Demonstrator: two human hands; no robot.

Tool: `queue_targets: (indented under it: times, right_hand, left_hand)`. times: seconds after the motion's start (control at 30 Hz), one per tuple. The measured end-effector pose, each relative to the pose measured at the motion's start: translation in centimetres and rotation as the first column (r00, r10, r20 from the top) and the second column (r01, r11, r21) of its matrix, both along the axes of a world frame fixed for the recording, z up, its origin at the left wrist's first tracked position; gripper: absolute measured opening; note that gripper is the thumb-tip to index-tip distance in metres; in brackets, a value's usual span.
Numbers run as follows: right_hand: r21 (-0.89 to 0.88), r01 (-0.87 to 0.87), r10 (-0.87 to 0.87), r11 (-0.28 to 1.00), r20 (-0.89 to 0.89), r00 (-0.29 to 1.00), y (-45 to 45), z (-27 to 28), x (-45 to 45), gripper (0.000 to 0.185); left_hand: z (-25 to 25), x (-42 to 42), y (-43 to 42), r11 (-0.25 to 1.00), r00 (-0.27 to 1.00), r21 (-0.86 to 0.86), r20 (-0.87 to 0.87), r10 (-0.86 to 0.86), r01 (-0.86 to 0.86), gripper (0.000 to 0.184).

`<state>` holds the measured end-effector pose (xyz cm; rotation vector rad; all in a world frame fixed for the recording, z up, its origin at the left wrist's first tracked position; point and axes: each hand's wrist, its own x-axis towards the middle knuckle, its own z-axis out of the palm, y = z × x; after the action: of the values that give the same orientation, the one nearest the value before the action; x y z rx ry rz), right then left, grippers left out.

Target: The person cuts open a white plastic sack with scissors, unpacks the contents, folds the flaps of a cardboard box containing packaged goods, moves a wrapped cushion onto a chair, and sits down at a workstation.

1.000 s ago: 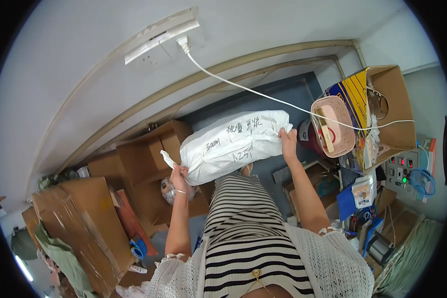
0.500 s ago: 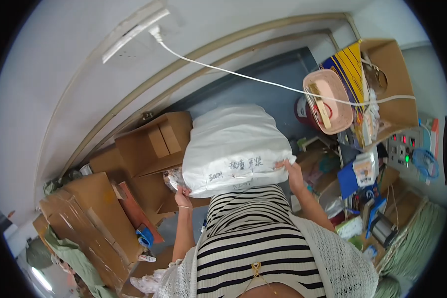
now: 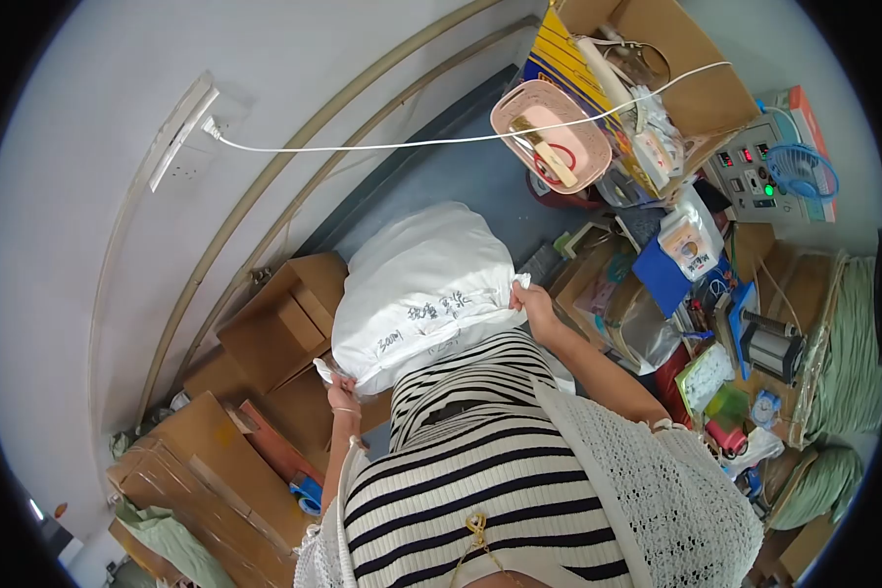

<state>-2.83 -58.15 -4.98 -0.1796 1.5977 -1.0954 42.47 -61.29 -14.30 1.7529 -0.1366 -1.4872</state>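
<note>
in the middle of the frame, the stuffed white sack lay beyond and between the hands. the left hand pinched its lower-left corner, the right hand its right corner; its written edge slanted upward from left to right.

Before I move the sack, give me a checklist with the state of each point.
1. Left hand gripping a corner of the sack: ok.
2. Right hand gripping the corner on its side: ok.
3. Cable not lying across the sack: ok.
4. Gap between sack and open box: cannot tell, their edges overlap in view.
5. Sack supported underneath: cannot tell, underside hidden.
</note>
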Motion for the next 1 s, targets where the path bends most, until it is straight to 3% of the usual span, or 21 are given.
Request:
queue_targets:
  times: [0.37,0.5,0.6,0.7,0.8,0.9,1.0]
  right_hand:
    - [-0.086,-0.075,0.079,0.993,0.043,0.996,5.8,0.1,-9.9,0.034]
    - [-0.105,-0.085,0.093,0.991,0.072,0.993,7.9,-0.8,-14.7,0.033]
    - [-0.077,-0.084,0.09,0.993,0.083,0.992,9.3,-0.6,-17.4,0.032]
    - [-0.072,-0.083,0.089,0.994,0.081,0.993,10.8,0.8,-19.2,0.033]
    - [-0.044,-0.04,0.043,0.998,0.069,0.997,12.1,2.0,-20.7,0.032]
    - [-0.01,-0.023,0.023,1.0,-0.019,1.0,13.8,3.3,-21.7,0.035]
    - [0.039,0.032,-0.03,0.999,-0.041,0.999,15.8,4.5,-22.3,0.032]
  left_hand:
    - [2.6,-10.8,7.5,0.987,0.981,-0.007,0.114,0.158,-0.159,0.037]
    - [2.4,-15.7,12.4,0.998,0.988,0.003,0.142,0.068,-0.069,0.037]
    - [2.8,-19.1,15.4,0.979,0.972,0.035,0.131,0.197,-0.203,0.037]
    - [2.9,-20.8,17.8,0.993,0.986,0.02,0.125,0.114,-0.117,0.038]
    - [3.0,-22.3,18.6,0.986,0.98,0.086,0.156,0.126,-0.141,0.039]
    - [3.4,-23.3,18.0,0.992,0.99,0.074,0.108,0.093,-0.101,0.04]
    - [4.7,-24.5,16.8,0.99,0.987,0.139,0.158,-0.011,-0.011,0.04]
